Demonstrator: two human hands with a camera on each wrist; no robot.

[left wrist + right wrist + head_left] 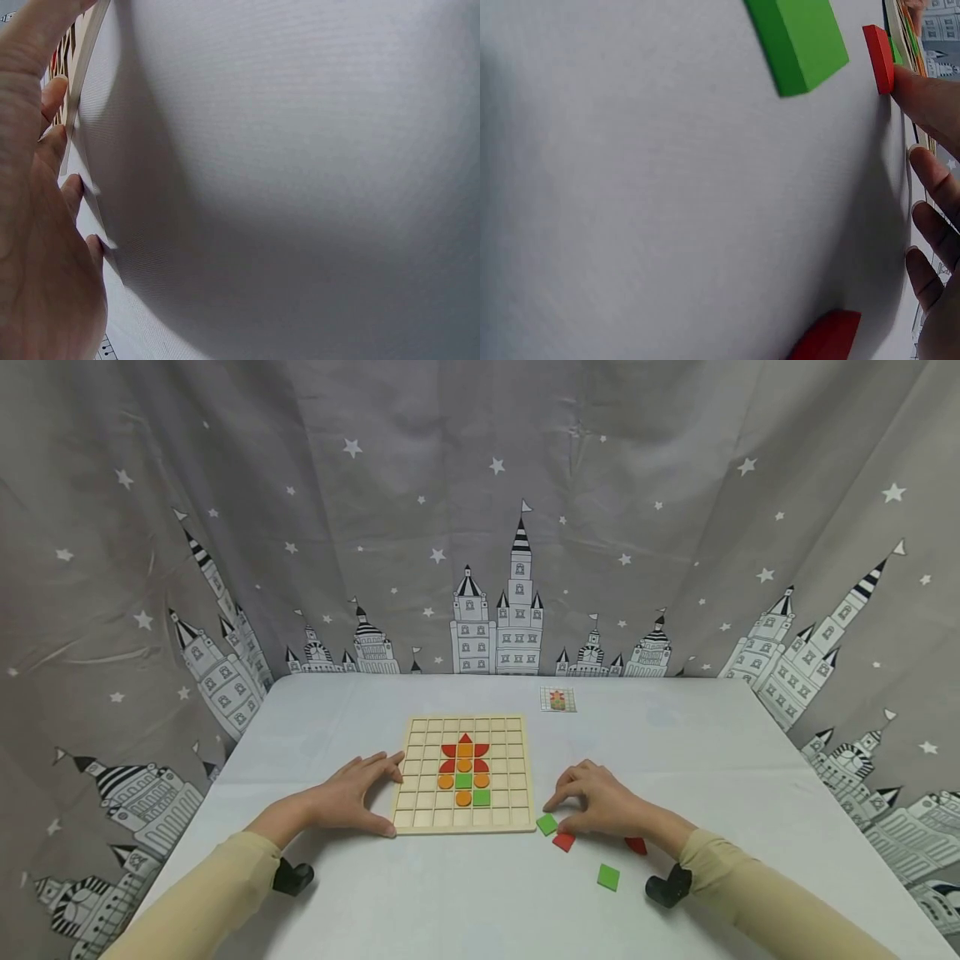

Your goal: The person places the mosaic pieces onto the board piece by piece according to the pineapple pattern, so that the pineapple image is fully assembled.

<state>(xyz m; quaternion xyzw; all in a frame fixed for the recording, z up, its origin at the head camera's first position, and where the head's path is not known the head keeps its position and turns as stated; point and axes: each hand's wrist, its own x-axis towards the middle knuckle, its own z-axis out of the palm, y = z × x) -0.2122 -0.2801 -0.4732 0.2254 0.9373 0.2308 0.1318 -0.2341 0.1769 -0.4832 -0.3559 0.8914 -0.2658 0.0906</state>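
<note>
A square wooden grid board [423,818] lies on the table, bearing a figure of orange, green and red tiles. Along its left edge my left hand [347,797] is spread, with the thumb at the near corner and the fingertips farther up the side. Off the board's near right corner, my right hand [603,802] reaches low over a green square tile [547,824] and a small red tile [564,842]. In the right wrist view the thumb is right at the red tile [880,60], while the other fingers stand apart from it, holding nothing visible.
Closer to me lies another green square tile [608,877]. A dark red rounded piece [636,845] sits partly hidden under my right wrist. Behind the board is a small pattern card [558,699]. A grey curtain [630,485] with castles surrounds the white table [450,902].
</note>
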